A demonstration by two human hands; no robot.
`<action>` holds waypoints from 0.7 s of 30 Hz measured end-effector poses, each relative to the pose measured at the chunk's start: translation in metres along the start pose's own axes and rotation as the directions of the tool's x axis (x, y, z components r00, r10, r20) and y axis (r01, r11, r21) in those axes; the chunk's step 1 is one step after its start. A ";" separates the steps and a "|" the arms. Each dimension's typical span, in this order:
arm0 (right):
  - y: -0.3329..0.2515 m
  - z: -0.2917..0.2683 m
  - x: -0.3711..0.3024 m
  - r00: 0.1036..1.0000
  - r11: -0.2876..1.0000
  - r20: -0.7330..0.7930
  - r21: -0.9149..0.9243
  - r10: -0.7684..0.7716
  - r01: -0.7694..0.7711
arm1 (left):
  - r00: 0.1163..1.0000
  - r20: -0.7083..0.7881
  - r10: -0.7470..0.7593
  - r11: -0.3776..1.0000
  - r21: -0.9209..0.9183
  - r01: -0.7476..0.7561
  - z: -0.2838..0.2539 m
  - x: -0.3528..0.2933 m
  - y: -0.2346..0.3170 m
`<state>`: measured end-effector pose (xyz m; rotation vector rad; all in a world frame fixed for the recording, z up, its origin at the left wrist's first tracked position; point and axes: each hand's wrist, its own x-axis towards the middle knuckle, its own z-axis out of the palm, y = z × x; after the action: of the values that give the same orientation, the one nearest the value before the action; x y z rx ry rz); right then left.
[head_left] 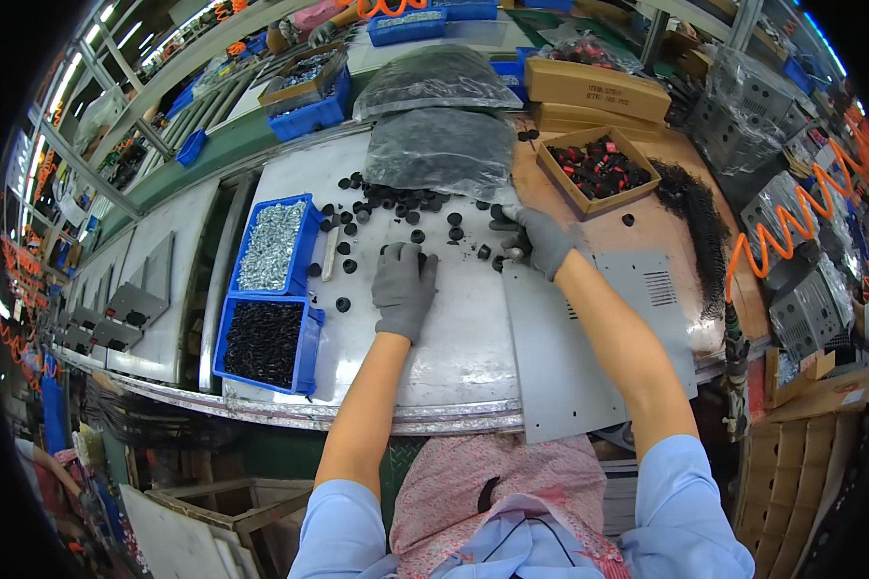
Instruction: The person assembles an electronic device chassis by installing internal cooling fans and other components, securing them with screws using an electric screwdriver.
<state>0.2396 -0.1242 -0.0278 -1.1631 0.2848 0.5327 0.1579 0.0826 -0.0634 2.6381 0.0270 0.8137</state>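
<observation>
Blue shirt [690, 511] nearest, the left hand [405, 292] and right hand [541, 241] seemingly gather black caps [456, 234], either grip's closure impossible to tell, the next pick probably needing a pinch.

The left grip [405, 290] hides its palm, the right forearm [608, 323] some grey panel [562, 372].

The camera sits on the head of the person [502, 473]. It looks down and ahead: the left hand [405, 292] and right hand [543, 241] are near, the blue bin [406, 28] far.
</observation>
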 end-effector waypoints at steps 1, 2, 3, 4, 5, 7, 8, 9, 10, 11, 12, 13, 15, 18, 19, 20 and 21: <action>0.001 -0.005 -0.005 1.000 1.000 -0.005 0.001 -0.003 0.003 | 1.000 0.001 0.004 1.000 -0.005 -0.004 0.000 0.000 0.000; 0.001 -0.010 -0.011 0.997 0.997 -0.016 -0.023 -0.072 0.072 | 1.000 -0.008 -0.014 0.999 -0.044 0.014 0.000 0.000 0.000; 0.000 -0.018 -0.016 0.990 0.989 -0.029 -0.047 -0.142 0.140 | 0.999 -0.014 -0.030 0.996 -0.085 0.029 0.000 0.000 0.000; 0.001 -0.031 -0.017 0.989 0.989 -0.041 -0.044 -0.146 0.144 | 1.000 -0.009 -0.022 0.995 -0.093 0.021 0.001 0.000 0.001; 0.004 -0.049 -0.014 0.991 0.991 0.016 -0.016 -0.132 0.132 | 1.000 -0.001 -0.026 0.994 -0.107 0.025 0.001 0.001 0.003; 0.004 -0.069 -0.025 0.991 0.994 0.069 0.010 -0.111 0.110 | 0.999 0.015 -0.034 0.992 -0.120 0.036 0.000 0.001 0.004; 0.005 -0.081 -0.034 0.982 0.983 0.034 0.002 -0.186 0.186 | 0.999 0.003 -0.052 0.987 -0.151 0.052 -0.001 0.002 0.004; 0.005 -0.086 -0.047 0.967 0.967 0.001 -0.010 -0.256 0.256 | 0.997 -0.007 -0.073 0.981 -0.180 0.070 -0.004 0.001 0.005; 0.002 -0.089 -0.062 0.954 0.957 -0.077 -0.033 -0.289 0.288 | 0.995 -0.036 -0.095 0.975 -0.207 0.086 -0.006 0.001 0.005; 0.001 -0.095 -0.074 0.955 0.959 -0.088 -0.033 -0.284 0.283 | 0.995 -0.026 -0.094 0.974 -0.212 0.087 -0.006 0.000 0.001; -0.001 -0.105 -0.085 0.919 0.926 -0.173 -0.200 -0.354 0.319 | 0.996 -0.033 -0.081 0.980 -0.187 0.074 -0.005 0.001 -0.001; 0.000 -0.114 -0.094 0.871 0.871 -0.241 -0.365 -0.428 0.328 | 0.997 -0.041 -0.068 0.985 -0.161 0.061 -0.004 0.002 -0.002; 0.007 -0.128 -0.102 0.814 0.842 -0.292 -0.380 -0.502 0.383 | 0.998 -0.052 -0.038 0.985 -0.170 0.028 -0.003 0.003 -0.004; 0.015 -0.136 -0.105 0.743 0.783 -0.334 -0.479 -0.580 0.396 | 0.990 -0.024 -0.135 0.955 -0.270 0.124 -0.005 0.006 -0.007; 0.024 -0.139 -0.098 0.605 0.577 -0.253 -0.696 -0.755 0.429 | 0.992 -0.020 -0.127 0.955 -0.273 0.117 -0.006 0.007 -0.005; 0.030 -0.142 -0.093 0.459 0.324 -0.118 -0.857 -0.881 0.402 | 0.985 -0.008 -0.174 0.932 -0.324 0.162 -0.008 0.008 -0.002; 0.033 -0.139 -0.092 0.457 0.328 -0.123 -0.856 -0.881 0.401 | 0.975 0.005 -0.221 0.906 -0.370 0.208 -0.012 0.008 0.001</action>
<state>0.1521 -0.2660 -0.0624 -2.1114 0.0335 -0.6431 0.1583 0.0872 -0.0497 2.2189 0.1568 0.7128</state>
